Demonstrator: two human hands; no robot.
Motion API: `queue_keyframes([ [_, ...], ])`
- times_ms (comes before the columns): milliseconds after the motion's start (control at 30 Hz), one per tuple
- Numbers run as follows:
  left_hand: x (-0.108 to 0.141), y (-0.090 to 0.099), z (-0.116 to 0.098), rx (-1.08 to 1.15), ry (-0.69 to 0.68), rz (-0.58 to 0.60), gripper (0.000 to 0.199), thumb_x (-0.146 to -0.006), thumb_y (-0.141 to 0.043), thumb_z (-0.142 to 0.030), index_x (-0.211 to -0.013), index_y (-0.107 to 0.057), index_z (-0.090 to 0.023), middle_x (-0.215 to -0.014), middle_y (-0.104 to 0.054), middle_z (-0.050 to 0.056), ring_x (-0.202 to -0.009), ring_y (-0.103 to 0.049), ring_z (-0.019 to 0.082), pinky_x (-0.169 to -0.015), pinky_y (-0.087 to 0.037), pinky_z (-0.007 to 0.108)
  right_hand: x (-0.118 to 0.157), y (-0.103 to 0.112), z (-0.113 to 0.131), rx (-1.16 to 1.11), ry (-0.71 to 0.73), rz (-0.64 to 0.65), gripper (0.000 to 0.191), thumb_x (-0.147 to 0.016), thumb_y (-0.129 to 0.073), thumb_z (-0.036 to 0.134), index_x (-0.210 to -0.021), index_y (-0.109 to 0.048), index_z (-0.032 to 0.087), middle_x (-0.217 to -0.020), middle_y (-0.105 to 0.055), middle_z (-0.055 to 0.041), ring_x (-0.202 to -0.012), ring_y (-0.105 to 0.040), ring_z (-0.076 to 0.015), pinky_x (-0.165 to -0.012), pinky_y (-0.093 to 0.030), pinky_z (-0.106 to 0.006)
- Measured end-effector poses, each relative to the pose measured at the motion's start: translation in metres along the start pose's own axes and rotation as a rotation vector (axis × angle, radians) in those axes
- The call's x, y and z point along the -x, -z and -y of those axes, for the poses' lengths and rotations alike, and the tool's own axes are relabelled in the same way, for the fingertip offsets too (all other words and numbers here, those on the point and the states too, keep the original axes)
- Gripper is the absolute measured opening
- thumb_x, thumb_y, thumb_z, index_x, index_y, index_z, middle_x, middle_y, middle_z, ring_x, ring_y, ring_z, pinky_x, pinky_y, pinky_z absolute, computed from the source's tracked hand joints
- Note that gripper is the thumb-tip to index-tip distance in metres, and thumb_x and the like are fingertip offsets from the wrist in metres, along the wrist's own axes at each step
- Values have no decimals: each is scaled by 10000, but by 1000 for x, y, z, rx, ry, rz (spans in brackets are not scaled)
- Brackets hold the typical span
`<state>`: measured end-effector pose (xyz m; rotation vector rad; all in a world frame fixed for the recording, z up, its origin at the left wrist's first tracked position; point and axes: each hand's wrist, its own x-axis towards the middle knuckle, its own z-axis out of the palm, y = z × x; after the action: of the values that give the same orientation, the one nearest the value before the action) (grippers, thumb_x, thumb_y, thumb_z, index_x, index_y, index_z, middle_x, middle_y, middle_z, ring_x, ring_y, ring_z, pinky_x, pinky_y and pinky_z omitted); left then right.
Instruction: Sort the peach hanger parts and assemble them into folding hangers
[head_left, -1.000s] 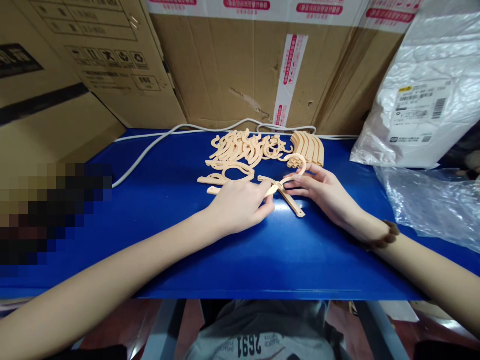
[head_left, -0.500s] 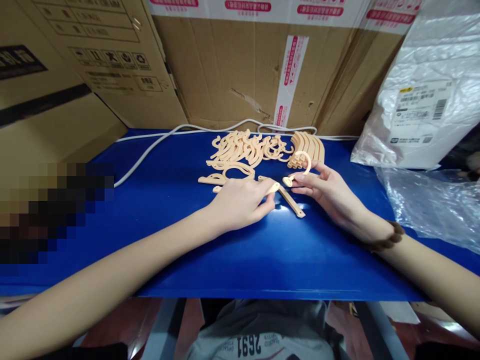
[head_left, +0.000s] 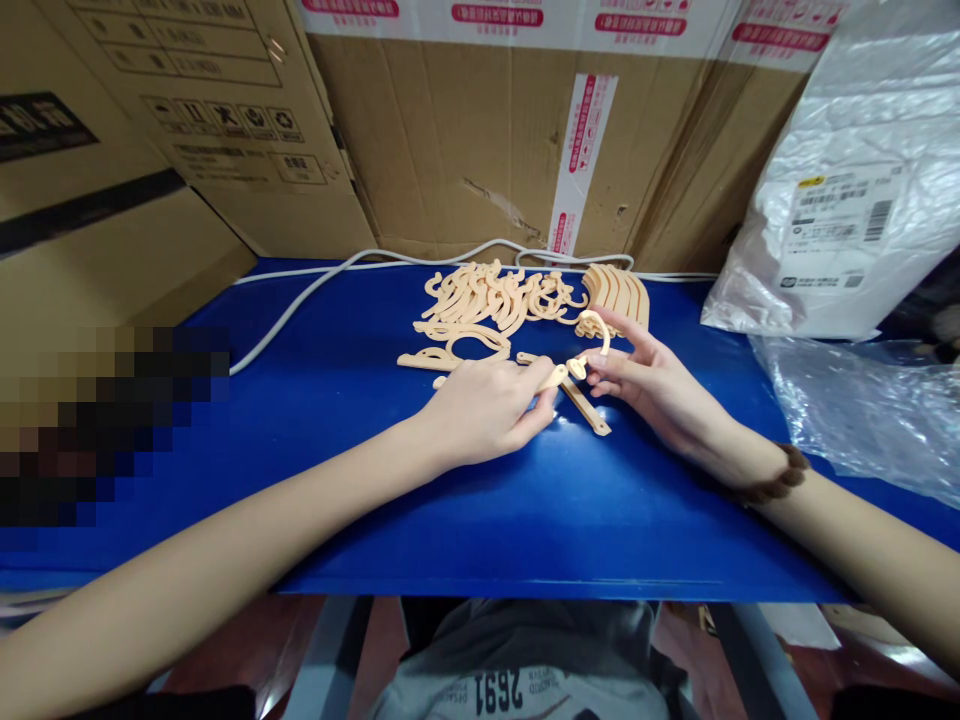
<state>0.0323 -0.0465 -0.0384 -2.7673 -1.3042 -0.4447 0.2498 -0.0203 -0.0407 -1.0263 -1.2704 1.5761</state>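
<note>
Between thumb and fingers, my left hand [head_left: 491, 410] grips a cream curved arm piece [head_left: 556, 377], whose rounded, holed end sticks out to the right. My right hand [head_left: 649, 385] pinches a cream hook [head_left: 606, 335] by its lower part; the curve arches upward and its flat base [head_left: 576, 368] faces the arm piece's end, very close to it. Whether the two touch I cannot tell. Beneath them a straight bar [head_left: 589, 408] lies slanted on the blue table [head_left: 480, 530]. Joined hanger-like pieces [head_left: 424, 359] lie behind my left hand.
Behind the hands are a pile of curved pieces [head_left: 480, 295], small hooks [head_left: 551, 295] and stacked arms [head_left: 619, 290]. A white cable [head_left: 300, 295] runs before cardboard boxes [head_left: 480, 150]. At right are a white parcel bag [head_left: 832, 220] and clear plastic [head_left: 862, 410].
The hook in my right hand has turned and shifted left, closer to the arm piece. My left hand has moved slightly right with its piece.
</note>
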Motion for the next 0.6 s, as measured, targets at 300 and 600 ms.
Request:
queue_keyframes([
  [300,0,2,0,43,-10,34,316,-986,-289,-288,-1002,-571,-146,-833,-676,71,-734,-622,187,-597,-387,277,-2,0,-1,-9,-41,8,698,-730,-793,252,-1366,-505,248,-909,-732,6,-746,-670,-127,-696,-555,-268],
  [600,-1,1,0,34,-65,-66,264,-981,-316,-257,-957,-558,-152,-768,-662,46,-667,-608,159,-599,-417,251,-3,0,-1,-52,-78,39,673,-723,-808,233,-1323,-504,229,-884,-721,7,-719,-646,-116,-660,-531,-243],
])
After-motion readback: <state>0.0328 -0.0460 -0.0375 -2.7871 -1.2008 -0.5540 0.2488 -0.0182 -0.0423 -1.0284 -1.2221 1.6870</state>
